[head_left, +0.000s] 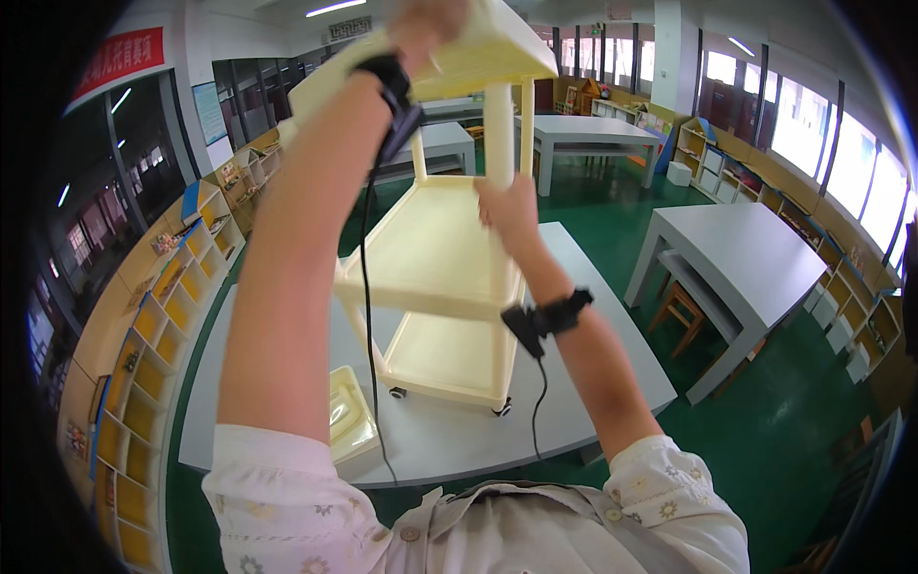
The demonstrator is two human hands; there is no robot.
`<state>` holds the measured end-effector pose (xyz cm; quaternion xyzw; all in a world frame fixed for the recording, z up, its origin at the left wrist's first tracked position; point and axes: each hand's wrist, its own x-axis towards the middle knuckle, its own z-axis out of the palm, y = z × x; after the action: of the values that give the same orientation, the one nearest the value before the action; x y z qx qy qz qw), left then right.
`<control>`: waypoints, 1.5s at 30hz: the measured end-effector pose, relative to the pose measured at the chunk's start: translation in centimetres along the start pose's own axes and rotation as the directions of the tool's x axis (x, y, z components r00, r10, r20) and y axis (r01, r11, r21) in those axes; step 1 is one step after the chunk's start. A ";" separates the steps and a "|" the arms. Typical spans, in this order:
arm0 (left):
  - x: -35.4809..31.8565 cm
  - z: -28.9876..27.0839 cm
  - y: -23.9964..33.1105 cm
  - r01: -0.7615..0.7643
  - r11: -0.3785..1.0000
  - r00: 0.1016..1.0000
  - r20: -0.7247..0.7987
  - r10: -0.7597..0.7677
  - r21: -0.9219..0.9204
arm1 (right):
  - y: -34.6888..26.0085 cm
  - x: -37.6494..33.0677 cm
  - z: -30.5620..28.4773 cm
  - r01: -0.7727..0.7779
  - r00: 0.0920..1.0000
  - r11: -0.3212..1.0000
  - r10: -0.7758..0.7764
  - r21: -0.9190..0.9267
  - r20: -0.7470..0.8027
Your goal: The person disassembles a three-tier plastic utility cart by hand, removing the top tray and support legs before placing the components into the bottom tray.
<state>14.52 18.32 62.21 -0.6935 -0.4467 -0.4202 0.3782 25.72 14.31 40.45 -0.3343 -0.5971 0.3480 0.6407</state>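
One cream three-tier cart [426, 234] stands upright at centre frame, its long axis running from the casters [502, 408] to the top tier [492, 48] at the upper edge. The left hand [426, 33] is at that tier; blur hides whether it grips. The right hand [507, 210], lower down, looks closed around the near-right post [499, 124], between the top and middle tiers, so it is nearer the cart's middle.

Beneath is a grey surface [612, 354], with a glossy cream moulded piece [354, 413] at lower left beside the base. Around are grey tables [736, 244], green floor [612, 201], low shelves [143, 383] along the left and windows [803, 120] at upper right.
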 end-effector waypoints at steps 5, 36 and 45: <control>1.4 -4.6 -4.9 0.072 0.996 0.995 -0.060 -0.075 -0.052 | -1.5 -2.5 -0.5 -0.043 0.999 0.991 0.041 0.127 0.021; -47.9 -40.5 -25.6 0.441 0.353 0.414 -0.162 -0.896 -0.825 | 21.3 12.8 -20.6 0.142 0.836 0.701 -0.462 -0.698 -0.294; -61.3 -41.3 -21.8 0.445 0.155 0.153 -0.096 -0.984 -0.882 | 16.8 -6.0 -7.2 0.112 0.956 0.942 -0.015 -0.317 0.293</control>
<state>-31.17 -30.45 23.96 -0.2054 -0.3766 -0.9010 -0.0639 31.81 18.09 22.62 -0.3631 -0.7439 0.2668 0.4935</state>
